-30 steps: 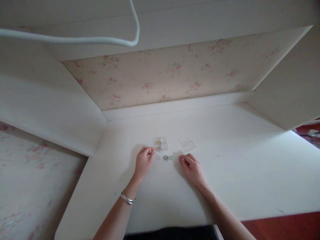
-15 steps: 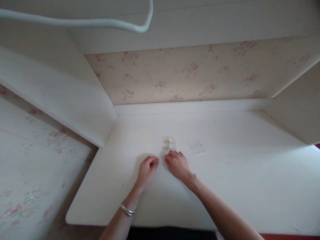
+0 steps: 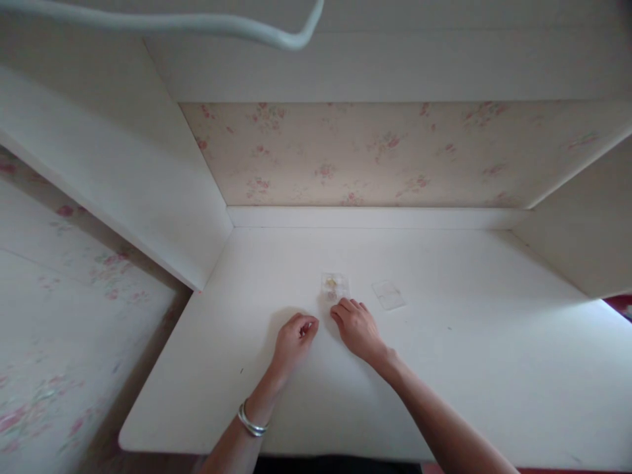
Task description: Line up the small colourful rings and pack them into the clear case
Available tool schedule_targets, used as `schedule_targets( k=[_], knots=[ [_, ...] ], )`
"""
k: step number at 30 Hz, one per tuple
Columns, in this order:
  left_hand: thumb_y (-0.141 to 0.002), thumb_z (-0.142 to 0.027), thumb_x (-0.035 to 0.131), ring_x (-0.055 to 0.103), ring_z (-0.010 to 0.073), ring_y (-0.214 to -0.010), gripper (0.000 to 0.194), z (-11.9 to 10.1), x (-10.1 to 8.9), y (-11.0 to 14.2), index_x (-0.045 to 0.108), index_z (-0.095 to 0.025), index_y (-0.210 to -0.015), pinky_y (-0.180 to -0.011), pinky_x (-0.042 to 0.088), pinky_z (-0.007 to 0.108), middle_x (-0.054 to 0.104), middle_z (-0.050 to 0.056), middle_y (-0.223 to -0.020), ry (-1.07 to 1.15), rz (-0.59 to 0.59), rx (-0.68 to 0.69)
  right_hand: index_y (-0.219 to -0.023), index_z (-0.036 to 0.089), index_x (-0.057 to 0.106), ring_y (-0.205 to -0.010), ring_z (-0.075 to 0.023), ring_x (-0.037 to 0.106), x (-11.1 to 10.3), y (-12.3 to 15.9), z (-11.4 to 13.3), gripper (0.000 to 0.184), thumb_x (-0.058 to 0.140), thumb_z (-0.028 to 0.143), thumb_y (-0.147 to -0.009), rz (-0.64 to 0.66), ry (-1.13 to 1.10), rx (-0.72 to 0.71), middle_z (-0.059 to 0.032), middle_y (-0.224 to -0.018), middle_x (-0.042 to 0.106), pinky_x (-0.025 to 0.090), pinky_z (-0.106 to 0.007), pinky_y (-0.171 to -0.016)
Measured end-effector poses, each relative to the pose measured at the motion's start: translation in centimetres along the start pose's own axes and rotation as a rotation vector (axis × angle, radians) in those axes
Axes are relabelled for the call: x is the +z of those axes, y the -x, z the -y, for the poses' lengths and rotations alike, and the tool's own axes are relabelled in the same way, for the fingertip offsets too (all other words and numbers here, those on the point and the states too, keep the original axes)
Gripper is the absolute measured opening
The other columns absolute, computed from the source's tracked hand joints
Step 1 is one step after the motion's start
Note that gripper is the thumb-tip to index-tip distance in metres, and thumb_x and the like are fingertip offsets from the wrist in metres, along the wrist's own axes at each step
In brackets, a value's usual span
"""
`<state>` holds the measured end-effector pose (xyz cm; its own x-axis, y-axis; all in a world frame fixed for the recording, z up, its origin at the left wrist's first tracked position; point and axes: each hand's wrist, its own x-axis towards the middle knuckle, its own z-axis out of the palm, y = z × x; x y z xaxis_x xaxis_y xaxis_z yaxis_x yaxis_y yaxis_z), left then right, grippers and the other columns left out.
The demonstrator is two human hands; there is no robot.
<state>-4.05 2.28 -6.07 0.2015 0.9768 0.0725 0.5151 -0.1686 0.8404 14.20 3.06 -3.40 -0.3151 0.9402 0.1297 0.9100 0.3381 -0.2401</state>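
Note:
A small clear plastic compartment box [image 3: 342,288] rests on the white desk, with gold-coloured bits [image 3: 330,282] and other small pieces in its left compartments. My right hand [image 3: 356,327] is at the box's near edge, fingers curled together and pointing down; whatever they hold, if anything, is hidden. To its left, my left hand [image 3: 295,342] pinches thumb and forefinger together just above or on the desk. Anything in that pinch is too small to make out. A clear, flat, lid-like plastic piece [image 3: 388,295] lies apart to the right of the box.
The white desk [image 3: 469,382] has raised side panels, the left panel [image 3: 123,171] and one at right. A low ledge [image 3: 380,217] runs along the back below flowered wallpaper [image 3: 355,158]. A pale cable [image 3: 217,25] hangs across the top left. Small dark specks mark the desktop.
The view has tilted slightly. My right hand has shifted a little to the right along the box's near edge. My left hand keeps its pinch in nearly the same place.

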Motion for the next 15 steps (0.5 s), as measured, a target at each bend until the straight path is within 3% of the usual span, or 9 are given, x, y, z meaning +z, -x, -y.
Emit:
schedule_targets(
  k=[6, 15],
  knots=[
    [-0.087, -0.033, 0.047, 0.052, 0.0112, -0.063, 0.024, -0.4, 0.1, 0.0, 0.067, -0.019, -0.085, -0.060, 0.040, 0.022, 0.059, 0.001, -0.074, -0.032, 0.018, 0.019, -0.090, 0.022, 0.062, -0.083, -0.0163, 0.052, -0.9, -1.4, -1.4, 0.025, 0.038, 0.028, -0.095, -0.114, -0.003, 0.079, -0.0041, -0.090, 0.061, 0.033, -0.028, -0.074],
    [-0.087, -0.033, 0.046, 0.054, 0.0122, -0.065, 0.025, -0.4, 0.0, 0.2, 0.067, -0.018, -0.086, -0.061, 0.041, 0.023, 0.059, 0.002, -0.075, -0.029, 0.003, 0.033, -0.087, 0.022, 0.066, -0.083, -0.0162, 0.053, -0.7, -3.1, -1.6, 0.024, 0.043, 0.024, -0.092, -0.113, -0.031, 0.064, -0.0041, -0.088, 0.063, 0.036, -0.027, -0.075]
  ],
)
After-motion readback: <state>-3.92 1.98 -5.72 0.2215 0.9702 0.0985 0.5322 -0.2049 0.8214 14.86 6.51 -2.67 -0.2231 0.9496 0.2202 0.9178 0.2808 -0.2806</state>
